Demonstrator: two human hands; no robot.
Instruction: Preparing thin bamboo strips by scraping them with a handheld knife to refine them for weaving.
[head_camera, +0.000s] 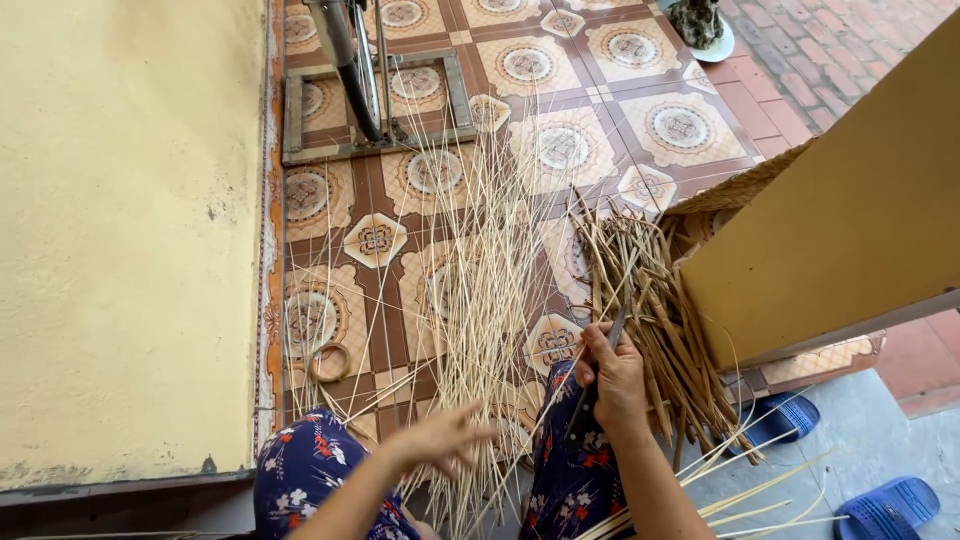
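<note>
Pale thin bamboo strips (480, 290) fanned at twelve o'clock; left hand (445, 438) spread wide among them, right hand (612, 375) gripping dark-handled knife (598, 370). Could nick fingers, snap strips.

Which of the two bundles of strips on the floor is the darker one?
The short, flat brown strips by the right hand; the long thin ones are pale.

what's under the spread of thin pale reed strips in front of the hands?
Under the thin pale reed strips lies patterned orange-brown tiled floor, visible through the gaps. Near the left hand the strips bunch densely over blue floral fabric trousers; anything beneath that bunch is covered.
</note>
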